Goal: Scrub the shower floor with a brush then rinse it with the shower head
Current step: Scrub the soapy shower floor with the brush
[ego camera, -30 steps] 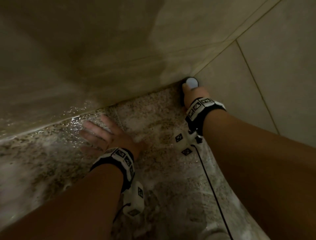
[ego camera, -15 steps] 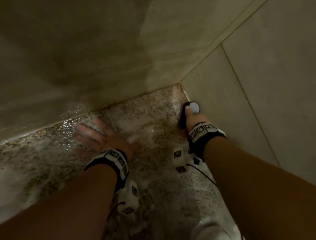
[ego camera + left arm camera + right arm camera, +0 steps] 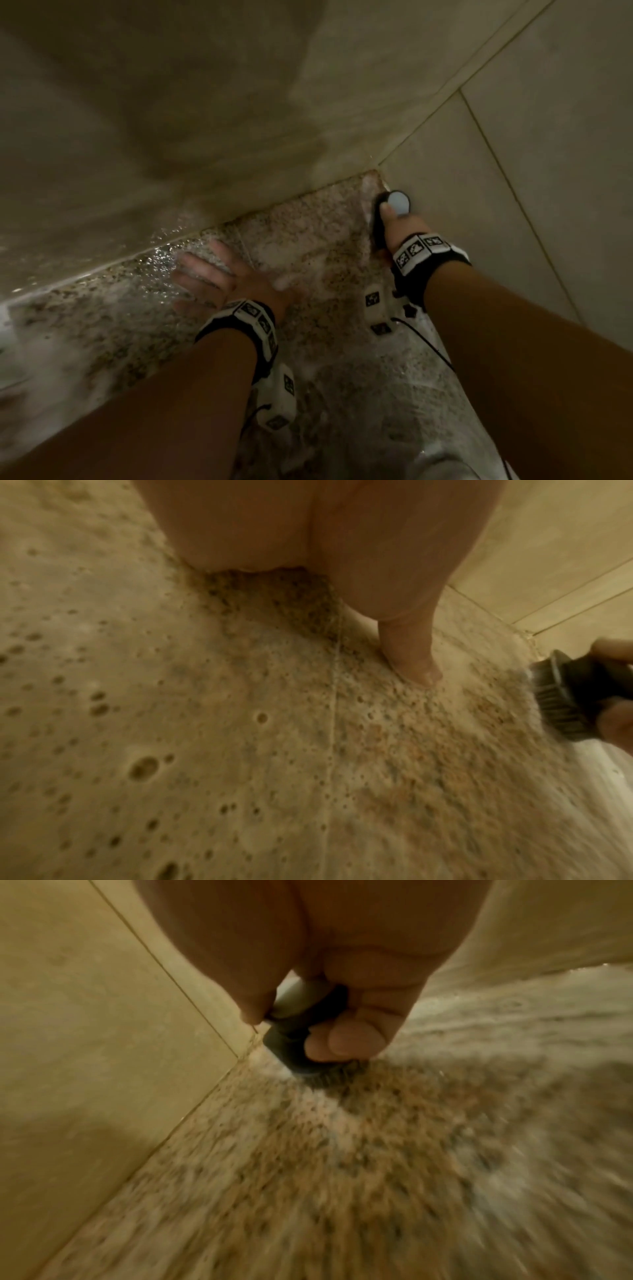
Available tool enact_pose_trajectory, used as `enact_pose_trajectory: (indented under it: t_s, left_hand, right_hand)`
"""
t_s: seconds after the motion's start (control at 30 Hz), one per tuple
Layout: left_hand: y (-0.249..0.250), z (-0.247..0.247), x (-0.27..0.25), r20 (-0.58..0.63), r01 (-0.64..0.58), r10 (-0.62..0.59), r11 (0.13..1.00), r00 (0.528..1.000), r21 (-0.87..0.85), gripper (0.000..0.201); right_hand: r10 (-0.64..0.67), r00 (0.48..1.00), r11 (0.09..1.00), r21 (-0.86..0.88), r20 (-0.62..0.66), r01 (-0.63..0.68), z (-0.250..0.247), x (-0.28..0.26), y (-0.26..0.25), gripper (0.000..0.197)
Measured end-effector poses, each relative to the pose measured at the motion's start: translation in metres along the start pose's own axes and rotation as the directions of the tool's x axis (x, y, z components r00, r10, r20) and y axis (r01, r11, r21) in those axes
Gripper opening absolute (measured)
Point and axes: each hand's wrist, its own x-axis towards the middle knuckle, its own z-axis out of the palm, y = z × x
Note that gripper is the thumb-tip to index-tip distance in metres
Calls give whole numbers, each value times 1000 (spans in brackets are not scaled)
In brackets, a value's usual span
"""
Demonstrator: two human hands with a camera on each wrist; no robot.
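- brush (image 3: 390, 212), small, round and dark with a pale cap on top, sits in the far right corner of the shower floor (image 3: 308, 246), right where the floor meets the right wall (image 3: 534, 178).
- i see my right hand (image 3: 399, 224) wrapped around the brush, thumb on the wall side and fingers (image 3: 346, 1039) curled over the other side, gripping it tight.
- its bristles press down on the speckled stone floor, with white foam (image 3: 274, 1069) at their edge.
- my left hand (image 3: 219, 281) lies flat on the wet floor, fingers spread out and straight, holding nothing.
- soapy bubbles (image 3: 143, 767) cover the floor around that hand.
- the back wall (image 3: 171, 120) is wet near the bottom.
- both wrists wear black and white bands (image 3: 246, 318) with little cameras.
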Motion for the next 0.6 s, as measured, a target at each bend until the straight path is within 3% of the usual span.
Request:
enact_pose_trajectory:
  t_s: [0.13, 0.23, 0.3, 0.37, 0.43, 0.5, 0.53, 0.57, 0.6]
  left_hand:
    - [1, 2, 7, -42, 27, -27, 1000, 999, 9, 169]
    - [6, 11, 10, -113, 62, -62, 998, 992, -8, 167]
    - [6, 15, 6, -179, 49, -53, 998, 983, -25, 157]
    - [5, 13, 2, -171, 56, -55, 998, 984, 4, 160]
    - [-2, 7, 3, -98, 19, -14, 999, 995, 45, 166]
    - [-11, 0, 1, -59, -29, 32, 998, 998, 57, 165]
    - [-16, -1, 0, -60, -48, 51, 997, 997, 56, 160]
    - [-21, -3, -2, -83, -69, 72, 997, 994, 44, 151]
    - [-26, -3, -4, -121, -92, 94, 995, 988, 22, 137]
  right_hand:
    - [-147, 987, 988, -31, 67, 149, 21, -15, -27, 59]
    - [-423, 847, 850, -184, 322, 494, 62, -57, -27, 72]
    - [-452, 767, 739, -291, 455, 608, 74, -80, -15, 78]
    - [-488, 730, 688, -304, 479, 659, 69, -76, -5, 74]
    - [-485, 801, 771, -262, 350, 581, 47, -58, -3, 70]
    - [-335, 934, 923, -157, 127, 352, 26, -37, 2, 63]
    - [-251, 967, 960, -121, 36, 254, 20, -32, 5, 62]
    - [-226, 974, 968, -112, -5, 224, 20, -34, 8, 61]
    - [-278, 961, 954, -113, 5, 276, 28, -41, 10, 57]
